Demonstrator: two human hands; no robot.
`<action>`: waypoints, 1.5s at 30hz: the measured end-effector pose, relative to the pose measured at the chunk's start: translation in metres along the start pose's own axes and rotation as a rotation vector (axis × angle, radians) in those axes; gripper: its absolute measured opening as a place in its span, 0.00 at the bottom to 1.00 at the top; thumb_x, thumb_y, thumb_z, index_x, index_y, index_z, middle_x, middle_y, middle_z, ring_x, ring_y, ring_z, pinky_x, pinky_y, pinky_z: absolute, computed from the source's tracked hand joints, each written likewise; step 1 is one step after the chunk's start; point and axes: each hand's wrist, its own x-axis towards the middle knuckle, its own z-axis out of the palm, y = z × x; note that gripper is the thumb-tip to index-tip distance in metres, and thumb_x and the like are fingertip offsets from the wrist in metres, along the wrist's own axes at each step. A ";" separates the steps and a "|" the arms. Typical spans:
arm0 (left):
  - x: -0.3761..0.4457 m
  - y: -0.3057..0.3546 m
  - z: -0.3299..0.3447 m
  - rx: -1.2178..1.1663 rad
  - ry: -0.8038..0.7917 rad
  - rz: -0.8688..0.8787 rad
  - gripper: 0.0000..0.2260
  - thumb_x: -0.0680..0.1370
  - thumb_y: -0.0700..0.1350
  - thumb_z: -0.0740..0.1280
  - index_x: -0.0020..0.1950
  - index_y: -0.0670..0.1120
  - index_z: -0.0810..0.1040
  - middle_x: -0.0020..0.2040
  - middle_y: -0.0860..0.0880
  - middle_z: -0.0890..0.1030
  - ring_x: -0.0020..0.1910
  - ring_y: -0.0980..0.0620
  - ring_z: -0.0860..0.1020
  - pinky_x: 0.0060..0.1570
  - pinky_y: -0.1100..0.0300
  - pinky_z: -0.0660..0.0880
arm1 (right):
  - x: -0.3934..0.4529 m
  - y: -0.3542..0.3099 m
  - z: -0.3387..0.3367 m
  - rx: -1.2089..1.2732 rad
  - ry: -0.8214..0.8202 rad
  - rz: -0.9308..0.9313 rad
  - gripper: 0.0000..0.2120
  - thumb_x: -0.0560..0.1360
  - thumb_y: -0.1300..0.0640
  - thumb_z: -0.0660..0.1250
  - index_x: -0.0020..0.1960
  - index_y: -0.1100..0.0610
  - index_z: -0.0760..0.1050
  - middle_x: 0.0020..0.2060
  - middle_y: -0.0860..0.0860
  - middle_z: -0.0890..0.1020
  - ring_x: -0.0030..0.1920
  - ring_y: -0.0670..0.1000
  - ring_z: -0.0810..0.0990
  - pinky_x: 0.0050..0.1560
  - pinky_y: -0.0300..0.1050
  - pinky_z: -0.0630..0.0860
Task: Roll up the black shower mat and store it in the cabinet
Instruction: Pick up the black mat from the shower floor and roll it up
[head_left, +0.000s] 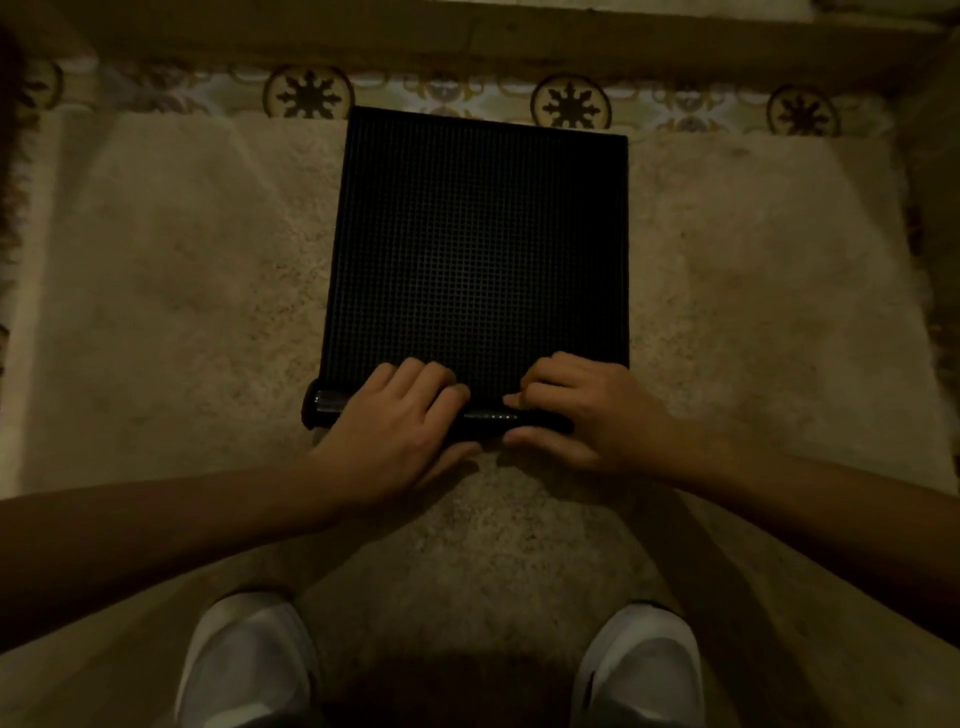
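Black shower mat (478, 244) flat on beige rug (171, 291), near edge curled into small roll; left hand (400, 415) and right hand (587, 410) gripping roll; bare rug both sides

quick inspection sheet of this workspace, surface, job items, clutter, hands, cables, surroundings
surface: beige shaggy rug over patterned floor tiles
job's things: black shower mat lies mostly flat on the rug, near edge curled into a thin roll; cabinet not in view
clutter: nothing seen
grippers: left hand and right hand both press on the roll, fingers curled over it
cables: nothing seen
surroundings: dim light; wooden ledge runs along the far side; white shoes stand on the rug below the arms
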 end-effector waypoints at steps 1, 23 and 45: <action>0.003 -0.001 0.001 0.019 0.001 -0.005 0.23 0.82 0.59 0.57 0.58 0.40 0.76 0.52 0.40 0.79 0.45 0.42 0.76 0.41 0.49 0.73 | 0.003 0.002 -0.003 0.027 -0.009 0.024 0.16 0.80 0.42 0.68 0.55 0.55 0.82 0.47 0.50 0.81 0.45 0.49 0.79 0.39 0.48 0.78; 0.025 -0.019 0.011 0.156 0.075 -0.053 0.22 0.82 0.58 0.53 0.61 0.42 0.74 0.55 0.41 0.75 0.47 0.41 0.69 0.45 0.47 0.65 | 0.021 -0.003 0.006 -0.368 0.047 0.244 0.14 0.85 0.47 0.52 0.54 0.55 0.71 0.46 0.54 0.72 0.42 0.53 0.71 0.35 0.47 0.68; 0.065 -0.032 -0.012 0.169 0.110 -0.184 0.17 0.83 0.52 0.53 0.46 0.42 0.75 0.43 0.43 0.78 0.46 0.42 0.73 0.39 0.50 0.66 | 0.066 0.007 -0.002 -0.470 0.118 0.369 0.20 0.86 0.48 0.48 0.51 0.57 0.75 0.43 0.56 0.78 0.41 0.57 0.75 0.35 0.51 0.69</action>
